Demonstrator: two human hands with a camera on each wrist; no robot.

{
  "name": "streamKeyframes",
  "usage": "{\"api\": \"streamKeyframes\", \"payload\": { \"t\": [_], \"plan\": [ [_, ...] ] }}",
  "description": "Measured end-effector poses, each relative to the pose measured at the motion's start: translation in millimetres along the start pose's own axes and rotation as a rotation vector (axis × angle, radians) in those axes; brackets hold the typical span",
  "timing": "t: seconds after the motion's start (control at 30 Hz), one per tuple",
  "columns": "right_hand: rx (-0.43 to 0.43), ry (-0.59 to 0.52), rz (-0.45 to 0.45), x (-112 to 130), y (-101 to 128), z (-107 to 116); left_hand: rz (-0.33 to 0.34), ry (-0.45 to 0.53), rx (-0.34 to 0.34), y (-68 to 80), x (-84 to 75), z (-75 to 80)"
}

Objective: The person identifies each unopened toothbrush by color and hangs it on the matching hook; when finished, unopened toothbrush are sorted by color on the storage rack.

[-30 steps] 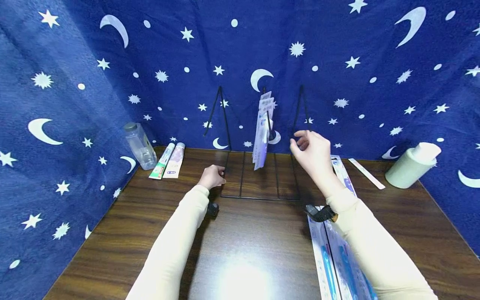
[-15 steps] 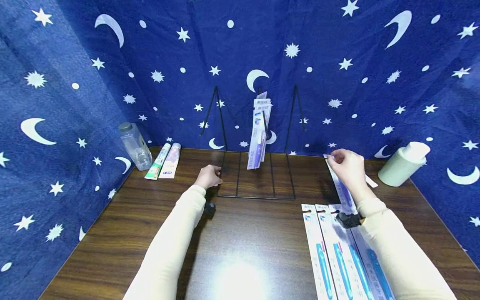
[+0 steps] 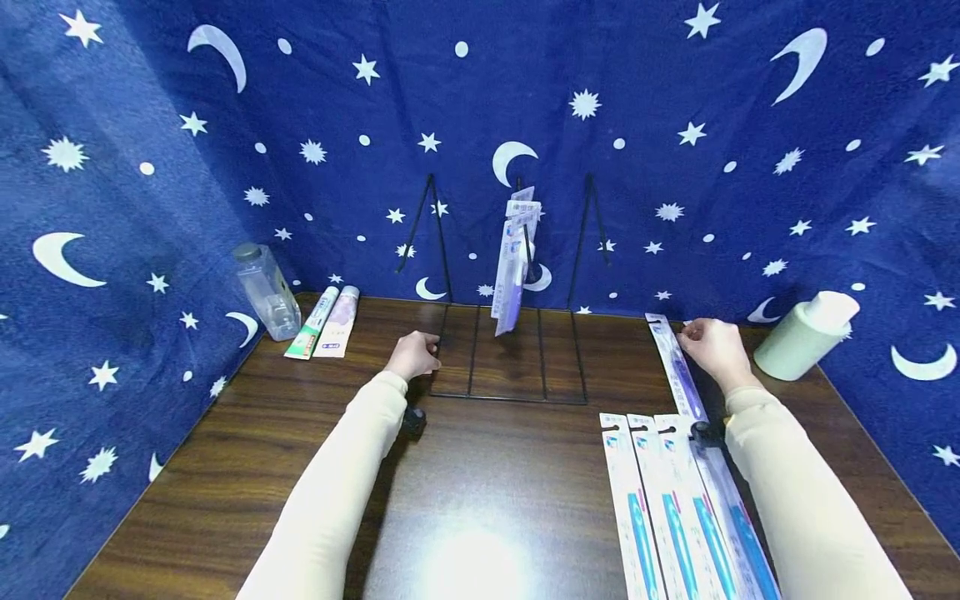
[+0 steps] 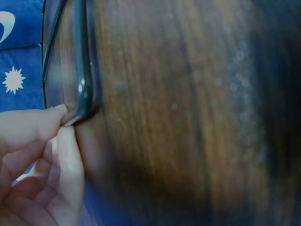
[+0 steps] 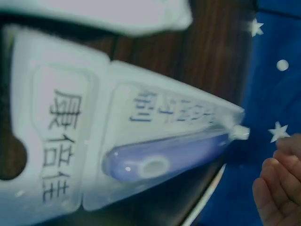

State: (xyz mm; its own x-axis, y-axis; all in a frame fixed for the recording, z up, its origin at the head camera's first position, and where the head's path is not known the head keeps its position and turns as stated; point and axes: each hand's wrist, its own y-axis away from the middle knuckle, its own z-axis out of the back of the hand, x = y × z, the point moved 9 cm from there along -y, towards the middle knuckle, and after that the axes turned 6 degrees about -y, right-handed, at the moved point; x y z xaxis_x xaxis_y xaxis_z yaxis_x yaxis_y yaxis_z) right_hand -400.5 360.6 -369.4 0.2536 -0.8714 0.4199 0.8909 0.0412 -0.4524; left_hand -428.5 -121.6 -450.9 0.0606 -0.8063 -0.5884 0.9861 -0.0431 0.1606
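Observation:
My left hand (image 3: 414, 356) pinches the front left corner of a black wire display rack (image 3: 510, 401); the left wrist view shows thumb and fingertip on the bent wire (image 4: 83, 61). Several packaged toothbrushes (image 3: 514, 267) hang from the rack's middle hook. At the back right, my right hand (image 3: 715, 350) is low over the table, fingers curled, beside a purple toothbrush in its pack (image 3: 677, 367). A thin white strip (image 5: 203, 200) runs near those fingers in the right wrist view; I cannot tell whether they grip it.
Several blue toothbrush packs (image 3: 678, 508) lie in a row at front right. A pale green bottle (image 3: 795, 340) stands beyond my right hand. Two toothpaste tubes (image 3: 311, 325) and a clear bottle (image 3: 272, 296) are at back left. A starry blue cloth (image 3: 360, 108) hangs behind.
My right hand has gone from beside the rack's right hook to the right and down to the table. The hanging packs have swung slightly. My left hand keeps its hold on the rack.

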Motion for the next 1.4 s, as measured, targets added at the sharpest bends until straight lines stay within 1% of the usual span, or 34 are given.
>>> {"api": "streamKeyframes", "payload": {
  "t": [0.03, 0.07, 0.17, 0.27, 0.3, 0.43, 0.57, 0.8, 0.9, 1.1, 1.17, 1.27, 1.4],
  "plan": [
    [0.011, 0.007, -0.005, -4.9, -0.9, -3.0, 0.0, -0.007, 0.002, -2.6, 1.4, -0.8],
    [0.017, 0.012, -0.012, -9.9, -1.8, -5.6, -0.028, 0.0, -0.012, -6.1, 2.4, -1.8],
    [0.03, 0.013, -0.027, -19.3, -4.8, -10.5, -0.025, -0.013, -0.01, -9.5, 4.8, -3.1],
    [0.034, -0.001, -0.034, -22.2, -8.4, -12.9, -0.017, 0.011, -0.013, -5.8, 3.2, -2.3],
    [0.038, -0.006, -0.035, -21.7, -9.5, -13.7, 0.012, 0.007, -0.001, -2.5, 2.2, -1.2],
    [0.057, -0.033, -0.054, -19.7, -14.0, -19.0, -0.009, -0.001, -0.033, 5.7, -3.6, 3.8],
    [0.106, -0.024, -0.067, -16.7, -17.7, -27.0, -0.034, -0.024, -0.042, 9.7, -5.7, 3.9],
    [0.15, 0.01, -0.101, -16.0, -22.8, -33.4, -0.054, -0.029, -0.053, 8.1, -6.9, 4.2],
    [0.169, 0.034, -0.116, -19.1, -24.4, -36.6, -0.05, -0.018, -0.05, 7.0, -7.2, 3.7],
    [0.199, 0.06, -0.211, -28.4, -22.7, -39.2, -0.045, -0.028, -0.031, 5.9, -9.0, -1.0],
    [0.2, 0.063, -0.226, -28.3, -22.1, -38.6, -0.044, -0.028, -0.036, 6.3, -8.9, -0.6],
    [0.19, 0.06, -0.226, -24.8, -22.2, -35.3, -0.039, -0.018, -0.043, 7.7, -8.8, 1.0],
    [0.15, 0.037, -0.223, -20.2, -25.0, -29.7, -0.037, -0.009, -0.045, 8.5, -6.5, 3.3]
  ]
}}
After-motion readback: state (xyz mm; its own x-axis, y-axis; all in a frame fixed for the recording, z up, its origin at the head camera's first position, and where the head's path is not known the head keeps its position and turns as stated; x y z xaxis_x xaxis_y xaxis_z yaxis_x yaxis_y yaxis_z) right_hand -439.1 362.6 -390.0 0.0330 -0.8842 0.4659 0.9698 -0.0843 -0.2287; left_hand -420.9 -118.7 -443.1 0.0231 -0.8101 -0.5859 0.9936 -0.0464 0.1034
